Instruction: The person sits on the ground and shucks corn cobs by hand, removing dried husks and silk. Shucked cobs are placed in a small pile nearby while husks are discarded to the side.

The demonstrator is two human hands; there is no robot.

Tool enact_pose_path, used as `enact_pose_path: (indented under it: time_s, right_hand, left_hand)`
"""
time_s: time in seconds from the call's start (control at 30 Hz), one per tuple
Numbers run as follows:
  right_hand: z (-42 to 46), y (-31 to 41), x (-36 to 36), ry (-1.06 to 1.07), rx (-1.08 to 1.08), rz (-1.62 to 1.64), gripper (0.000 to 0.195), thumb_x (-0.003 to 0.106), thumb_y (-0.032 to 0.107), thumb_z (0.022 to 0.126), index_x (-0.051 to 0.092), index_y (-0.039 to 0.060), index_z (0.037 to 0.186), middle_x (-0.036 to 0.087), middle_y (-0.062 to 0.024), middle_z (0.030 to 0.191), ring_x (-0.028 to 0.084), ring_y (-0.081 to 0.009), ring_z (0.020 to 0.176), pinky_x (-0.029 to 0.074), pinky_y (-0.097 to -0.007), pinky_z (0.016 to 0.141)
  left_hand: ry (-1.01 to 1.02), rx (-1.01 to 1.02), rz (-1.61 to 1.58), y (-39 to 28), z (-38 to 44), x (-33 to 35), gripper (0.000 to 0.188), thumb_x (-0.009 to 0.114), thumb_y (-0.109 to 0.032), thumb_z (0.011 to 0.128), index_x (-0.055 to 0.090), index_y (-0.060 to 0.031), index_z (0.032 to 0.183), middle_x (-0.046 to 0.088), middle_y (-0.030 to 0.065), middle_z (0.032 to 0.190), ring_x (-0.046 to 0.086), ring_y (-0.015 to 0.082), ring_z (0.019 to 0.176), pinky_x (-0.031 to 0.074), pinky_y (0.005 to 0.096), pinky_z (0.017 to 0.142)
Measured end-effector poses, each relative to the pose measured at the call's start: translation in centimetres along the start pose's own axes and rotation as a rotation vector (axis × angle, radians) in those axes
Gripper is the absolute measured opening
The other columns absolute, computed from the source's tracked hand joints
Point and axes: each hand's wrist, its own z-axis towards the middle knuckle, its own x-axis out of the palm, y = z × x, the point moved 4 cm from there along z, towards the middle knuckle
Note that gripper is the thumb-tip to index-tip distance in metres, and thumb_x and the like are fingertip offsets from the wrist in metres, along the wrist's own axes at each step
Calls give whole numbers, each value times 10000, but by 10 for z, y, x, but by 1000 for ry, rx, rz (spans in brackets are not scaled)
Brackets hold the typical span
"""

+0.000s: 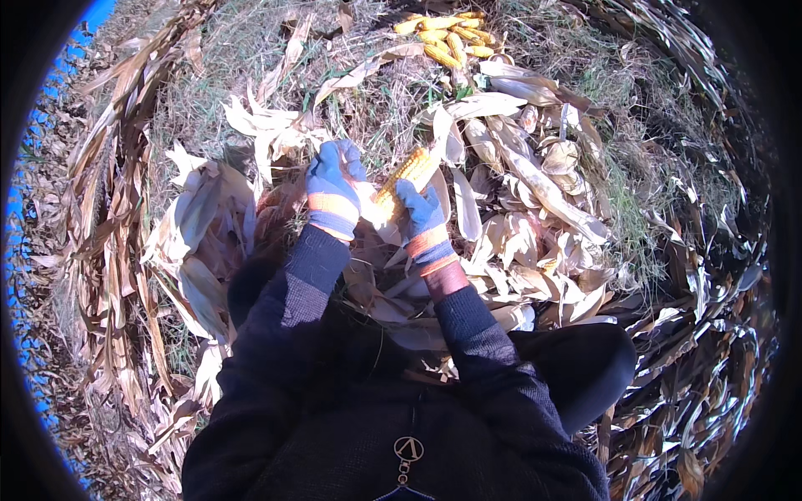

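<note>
A yellow ear of corn (404, 181) with its kernels bared slants up to the right in front of me. My right hand (425, 210), in a blue and orange work glove, grips its side near the lower end. Pale dry husk (446, 134) hangs at the upper end of the ear. My left hand (335, 185), gloved alike, is just left of the ear with its fingers curled. Bright glare between the hands hides whether the left fingers hold a strip of husk. More husks (269, 128) lie just beyond that hand.
Several bared ears of corn (448, 37) are piled on the dry grass ahead. Loose husks (532, 238) heap up to the right, with another clump of husks (200, 219) at left. Dry corn stalks (119, 238) border the left; more stalks (708, 376) lie right, beyond my bent knee (583, 369).
</note>
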Motion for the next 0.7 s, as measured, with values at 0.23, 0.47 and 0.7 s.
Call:
enact_pose_path:
  time_s: [0.23, 0.47, 0.7]
  right_hand:
    - [14, 34, -19, -93, 25, 349, 176, 586, 152, 876, 549, 60, 1021, 603, -36, 879, 615, -190, 805, 530, -350, 737]
    - [13, 42, -24, -57, 18, 359, 196, 575, 167, 879, 541, 50, 1033, 606, -48, 886, 607, -194, 806, 518, -336, 740]
    - [7, 37, -17, -86, 8, 387, 219, 579, 178, 868, 533, 40, 1032, 598, -60, 870, 600, -205, 775, 516, -343, 710]
  left_hand:
    - [-26, 43, 423, 14, 2, -5, 193, 545, -255, 892, 596, -77, 838, 599, 13, 755, 418, 62, 549, 281, 219, 474]
    - [570, -157, 784, 54, -33, 20, 422, 680, -3, 774, 516, 29, 1160, 622, 70, 1040, 591, 121, 919, 501, 276, 794]
    - [599, -440, 758, 78, -30, 2, 380, 703, -21, 761, 567, 10, 1114, 637, 32, 1007, 575, 97, 867, 473, 255, 775]
